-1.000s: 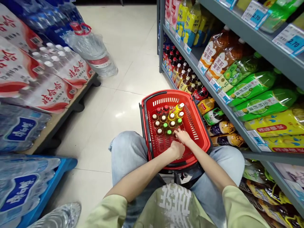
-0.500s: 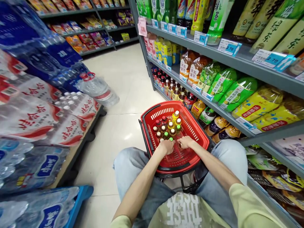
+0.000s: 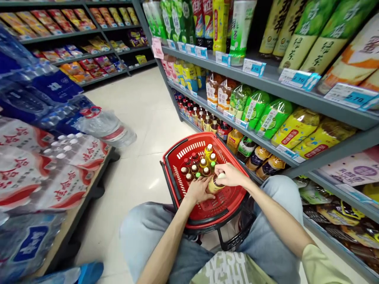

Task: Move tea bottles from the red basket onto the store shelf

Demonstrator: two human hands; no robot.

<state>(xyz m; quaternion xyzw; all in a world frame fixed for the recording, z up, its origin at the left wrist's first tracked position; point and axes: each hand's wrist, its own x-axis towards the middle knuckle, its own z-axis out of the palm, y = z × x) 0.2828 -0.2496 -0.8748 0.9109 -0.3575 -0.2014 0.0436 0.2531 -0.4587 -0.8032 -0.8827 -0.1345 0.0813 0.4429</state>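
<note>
Inside the red shopping basket (image 3: 177,152), small drink bottles (image 3: 194,168) stand upright in a cluster, with white, red and green caps. My right hand (image 3: 230,174) grips a bottle (image 3: 215,186) with a pale cap and yellowish label by its top. That bottle leans over the near part of the basket. Beside it, my left hand (image 3: 197,191) has its fingers spread and thumb out, close to the bottle's lower side and the front of the cluster. Whether its fingertips touch the glass or plastic is unclear.
A drinks shelf (image 3: 204,63) with price tags runs along the right. At left, a pallet (image 3: 79,205) bears wrapped bottle packs (image 3: 26,169). A large water bottle pack (image 3: 109,128) stands on the floor ahead. Snack shelves (image 3: 97,29) are at the back. My knees flank the basket.
My right hand has come up with a bottle that now shows in its grip. My left hand has opened and spread out beside it. The scene has shifted left in view.
</note>
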